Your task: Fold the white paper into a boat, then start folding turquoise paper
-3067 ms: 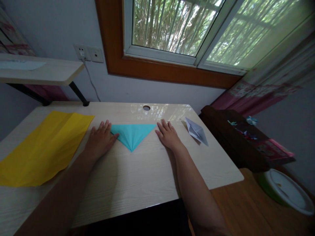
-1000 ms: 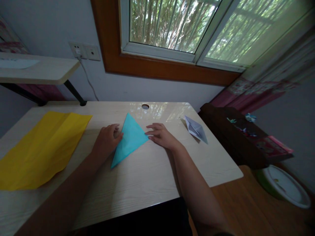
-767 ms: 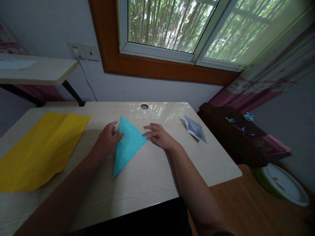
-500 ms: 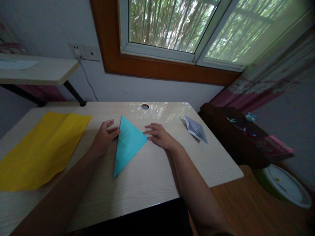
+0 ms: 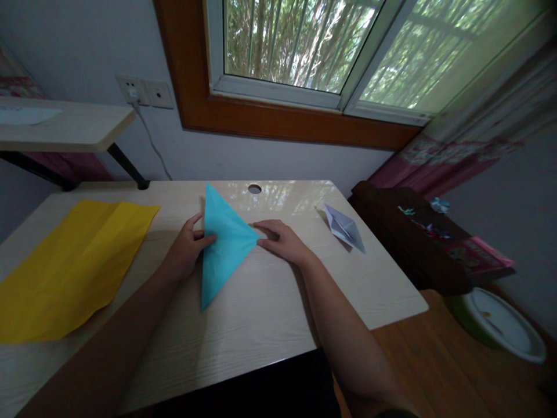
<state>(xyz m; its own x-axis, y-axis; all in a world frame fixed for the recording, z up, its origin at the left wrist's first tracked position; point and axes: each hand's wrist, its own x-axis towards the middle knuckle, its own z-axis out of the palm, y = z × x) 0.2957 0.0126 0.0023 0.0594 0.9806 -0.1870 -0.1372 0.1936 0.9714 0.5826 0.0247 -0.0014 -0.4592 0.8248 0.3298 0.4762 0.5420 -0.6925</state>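
Observation:
A turquoise sheet of paper [image 5: 226, 247], folded into a triangle with crease lines, is held between my two hands just over the desk. My left hand [image 5: 187, 244] grips its long left edge, the thumb on top and the other fingers behind. At the right corner, my right hand [image 5: 282, 241] pinches the tip between thumb and fingers. To the left lies a large yellow sheet of paper [image 5: 78, 267] with soft creases. A folded pale-grey paper boat [image 5: 343, 226] rests near the desk's right side.
The light wooden desk [image 5: 261, 325] has a round cable hole [image 5: 255, 188] at its back edge. A raised shelf [image 5: 65, 130] stands at the back left. Beyond the right edge are a dark brown cabinet [image 5: 391, 232] and a round white-and-green tub [image 5: 505, 325] on the floor.
The turquoise paper's upper part has risen and tilted up from the desk. My left thumb has come over its edge, and my right fingers have closed on its right corner.

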